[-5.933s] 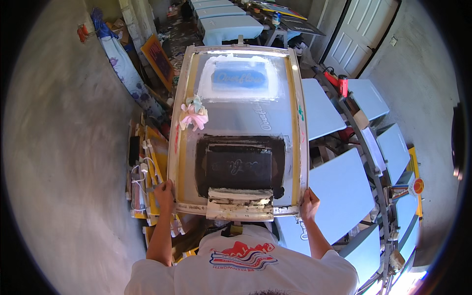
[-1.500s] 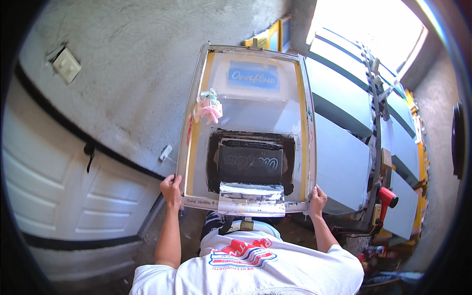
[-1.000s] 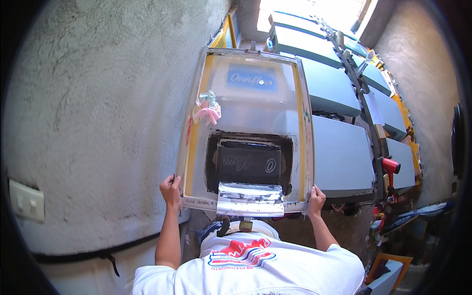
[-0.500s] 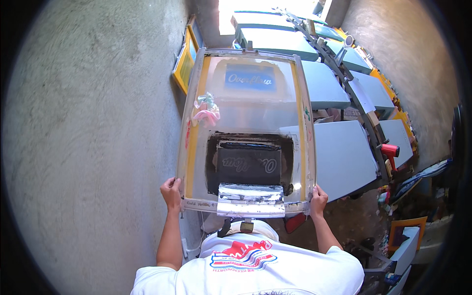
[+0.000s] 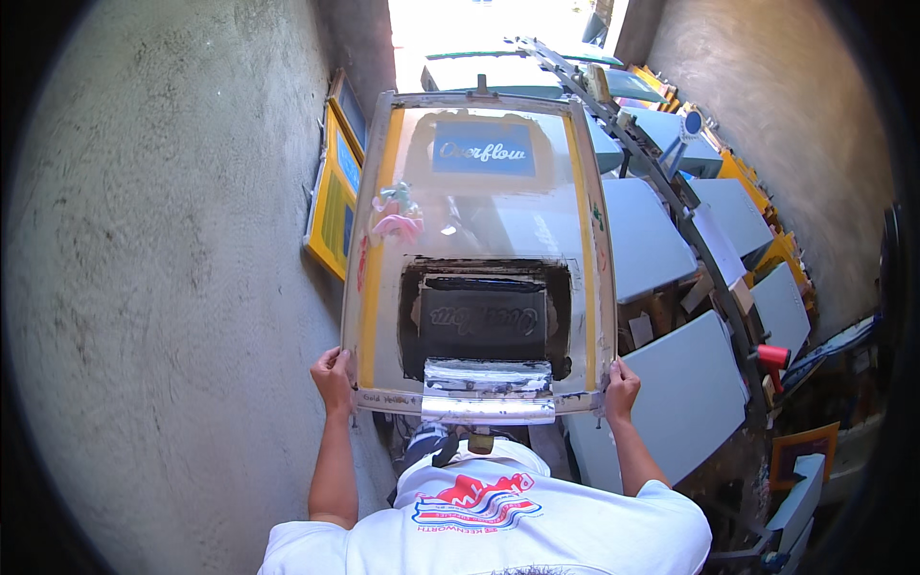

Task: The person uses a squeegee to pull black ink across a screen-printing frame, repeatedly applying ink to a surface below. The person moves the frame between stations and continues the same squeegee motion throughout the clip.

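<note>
both hands (image 5: 333,380) (image 5: 622,387) closed on frame (image 5: 604,287)

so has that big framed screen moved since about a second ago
Yes, forward: the yellow frames leaning on the left wall showed beyond the far edge of the framed screen; now they show along its left side.

Grey frame (image 5: 601,251), pink-and-green cloth (image 5: 399,227), red dryer (image 5: 771,357)

Glossy metal squeegee (image 5: 488,393), rough wall (image 5: 172,268)
</note>
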Available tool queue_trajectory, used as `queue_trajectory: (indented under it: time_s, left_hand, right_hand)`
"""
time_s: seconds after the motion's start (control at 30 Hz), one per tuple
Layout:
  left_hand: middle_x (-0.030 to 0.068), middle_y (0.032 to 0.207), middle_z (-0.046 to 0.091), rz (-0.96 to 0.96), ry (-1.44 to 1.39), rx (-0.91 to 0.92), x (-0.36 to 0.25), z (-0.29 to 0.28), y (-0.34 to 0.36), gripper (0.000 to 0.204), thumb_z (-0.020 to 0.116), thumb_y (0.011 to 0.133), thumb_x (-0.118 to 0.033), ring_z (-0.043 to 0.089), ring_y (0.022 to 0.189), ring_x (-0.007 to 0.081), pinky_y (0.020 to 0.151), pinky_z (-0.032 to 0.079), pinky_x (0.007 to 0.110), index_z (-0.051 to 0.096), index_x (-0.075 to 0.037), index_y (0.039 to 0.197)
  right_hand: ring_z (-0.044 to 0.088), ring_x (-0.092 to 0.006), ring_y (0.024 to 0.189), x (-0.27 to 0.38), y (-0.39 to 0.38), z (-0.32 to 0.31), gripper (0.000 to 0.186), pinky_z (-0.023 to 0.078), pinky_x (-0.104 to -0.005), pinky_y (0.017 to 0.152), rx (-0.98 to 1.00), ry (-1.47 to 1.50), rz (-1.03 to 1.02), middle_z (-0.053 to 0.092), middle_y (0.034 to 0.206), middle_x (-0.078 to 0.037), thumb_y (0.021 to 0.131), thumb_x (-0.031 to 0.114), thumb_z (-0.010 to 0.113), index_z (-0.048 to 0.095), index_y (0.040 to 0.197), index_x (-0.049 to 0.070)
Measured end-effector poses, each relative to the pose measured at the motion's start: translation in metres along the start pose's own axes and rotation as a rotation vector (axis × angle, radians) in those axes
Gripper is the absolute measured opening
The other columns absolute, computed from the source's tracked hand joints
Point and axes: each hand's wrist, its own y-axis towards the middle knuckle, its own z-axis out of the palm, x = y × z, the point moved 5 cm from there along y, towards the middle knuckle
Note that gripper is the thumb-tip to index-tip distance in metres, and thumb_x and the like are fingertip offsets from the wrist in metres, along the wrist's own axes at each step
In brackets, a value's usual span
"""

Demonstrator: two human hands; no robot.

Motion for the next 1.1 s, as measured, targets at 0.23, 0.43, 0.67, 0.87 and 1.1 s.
queue_trajectory:
  time_s: [0.23,0.43,0.67,0.87,1.1]
  left_hand:
    - [0.0073,0.087,0.071,-0.009,0.048,-0.022,0.048,-0.449,0.25,0.026,0.07,0.089,-0.008,0.061,0.076,0.0118,0.069,0.048,0.027,0.072,0.011,0.106]
    - [0.0057,0.085,0.07,-0.051,0.013,0.018,0.027,-0.723,0.338,0.026,0.071,0.089,-0.009,0.06,0.074,0.0109,0.067,0.047,0.026,0.072,0.01,0.105]
    - [0.0061,0.086,0.071,0.014,0.028,-0.015,-0.125,-0.793,0.342,0.028,0.071,0.089,-0.01,0.06,0.074,0.011,0.067,0.047,0.027,0.071,0.012,0.107]
    - [0.0076,0.088,0.072,-0.059,0.022,0.024,0.061,-0.859,0.512,0.03,0.071,0.088,-0.01,0.061,0.076,0.0116,0.069,0.048,0.027,0.071,0.012,0.108]
    - [0.0077,0.087,0.071,0.049,-0.036,0.022,0.187,-0.864,0.667,0.029,0.072,0.087,-0.01,0.061,0.075,0.0118,0.069,0.048,0.027,0.072,0.012,0.107]
  right_hand:
    - [0.067,-0.02,0.101,0.113,-0.358,0.35,0.034,0.05,-0.0313,0.093,0.013,-0.026,-0.016,0.074,0.113,-0.016,0.101,0.013,0.056,0.067,0.125,-0.009]
    - [0.067,-0.0242,0.108,0.22,-0.6,0.472,0.037,0.049,-0.0329,0.098,-0.014,-0.06,0.029,0.073,0.118,-0.021,0.1,0.015,0.057,0.065,0.126,-0.01]
    - [0.068,-0.0219,0.105,0.366,-0.643,0.433,0.035,0.049,-0.0314,0.096,-0.014,-0.103,0.007,0.074,0.114,-0.018,0.1,0.014,0.057,0.067,0.125,-0.008]
    - [0.068,-0.0201,0.101,0.269,-0.692,0.678,0.035,0.05,-0.0305,0.093,-0.012,-0.052,-0.007,0.075,0.111,-0.016,0.101,0.015,0.056,0.067,0.125,-0.008]
    - [0.069,-0.0204,0.103,0.211,-0.662,0.838,0.035,0.051,-0.0322,0.093,-0.011,-0.061,-0.089,0.075,0.112,-0.019,0.101,0.015,0.056,0.066,0.126,-0.008]
